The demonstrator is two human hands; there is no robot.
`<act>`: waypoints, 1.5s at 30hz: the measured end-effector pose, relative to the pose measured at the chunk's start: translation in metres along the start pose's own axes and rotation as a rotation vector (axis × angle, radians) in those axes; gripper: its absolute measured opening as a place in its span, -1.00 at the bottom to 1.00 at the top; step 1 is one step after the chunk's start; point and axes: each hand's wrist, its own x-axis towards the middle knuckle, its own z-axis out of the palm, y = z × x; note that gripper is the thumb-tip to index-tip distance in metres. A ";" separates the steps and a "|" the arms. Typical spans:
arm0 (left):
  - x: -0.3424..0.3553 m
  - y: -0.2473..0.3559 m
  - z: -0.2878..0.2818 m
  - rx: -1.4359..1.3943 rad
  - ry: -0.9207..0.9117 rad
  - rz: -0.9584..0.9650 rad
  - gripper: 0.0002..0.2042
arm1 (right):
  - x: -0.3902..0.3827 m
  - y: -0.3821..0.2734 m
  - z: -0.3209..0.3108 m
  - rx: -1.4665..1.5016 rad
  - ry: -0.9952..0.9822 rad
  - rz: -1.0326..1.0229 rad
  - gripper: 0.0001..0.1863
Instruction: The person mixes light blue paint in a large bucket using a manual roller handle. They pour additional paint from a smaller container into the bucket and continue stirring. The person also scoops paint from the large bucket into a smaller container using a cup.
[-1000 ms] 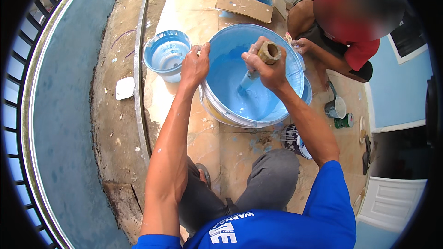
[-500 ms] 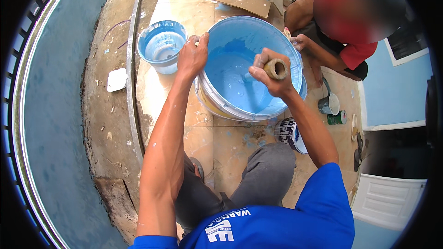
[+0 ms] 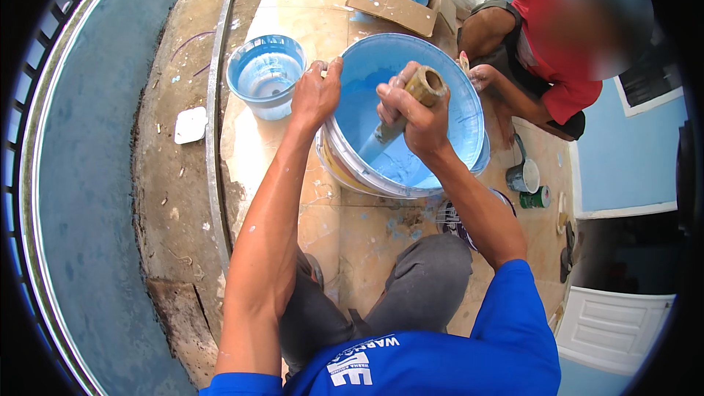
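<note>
I see the left grip [image 3: 315, 97] clamped on the bucket [image 3: 343, 165], the right grip [image 3: 425, 126] around a pole [image 3: 379, 140]; best stir slowly, sweeping deep.

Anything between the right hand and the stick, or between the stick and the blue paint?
Nothing visible: the right hand grips the stick, which slants down into the open bucket of blue paint. The left hand is aside, on the rim.
</note>
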 end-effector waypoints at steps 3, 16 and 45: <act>-0.003 0.003 0.001 -0.006 0.000 -0.005 -0.34 | 0.018 0.013 0.003 0.003 0.077 -0.106 -0.80; 0.001 -0.010 0.008 0.001 0.039 -0.011 -0.34 | -0.006 0.014 -0.054 -0.401 -0.212 -0.168 -0.73; -0.006 0.000 0.003 -0.039 0.010 -0.035 -0.36 | -0.011 -0.002 -0.006 0.027 -0.144 0.112 -0.76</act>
